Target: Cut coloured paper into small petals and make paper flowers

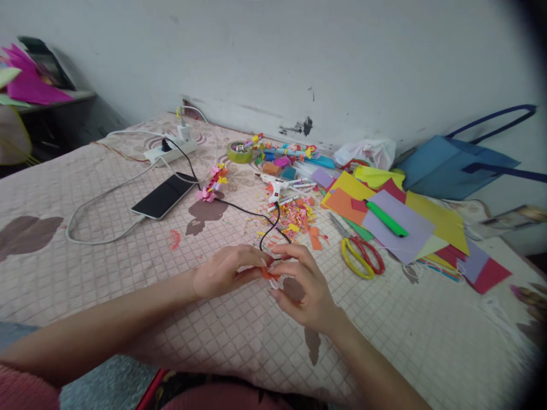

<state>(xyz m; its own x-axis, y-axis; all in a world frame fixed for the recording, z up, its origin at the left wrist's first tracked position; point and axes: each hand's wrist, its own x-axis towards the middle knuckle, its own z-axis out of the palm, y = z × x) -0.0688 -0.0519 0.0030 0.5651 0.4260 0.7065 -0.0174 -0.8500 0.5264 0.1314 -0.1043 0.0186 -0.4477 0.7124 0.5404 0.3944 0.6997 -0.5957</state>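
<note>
Over the front middle of the table, both hands meet at a small orange paper piece (268,275) with a whitish part at its lower end. My left hand (228,270) pinches its left side between thumb and fingers. The fingertips of my right hand (308,290) close on it from the right, partly hiding it. Just beyond the hands lie colourful paper scraps (294,218) and a white glue gun (276,191) with a black cord. To the right rest scissors (363,259) with one yellow and one red handle loop.
Coloured paper sheets (397,228) with a green cutter (387,219) on top lie at right, before a blue bag (457,165). A phone (164,195), a power strip (171,152), a paper flower strip (212,183) and a tape roll (239,152) occupy the left and back.
</note>
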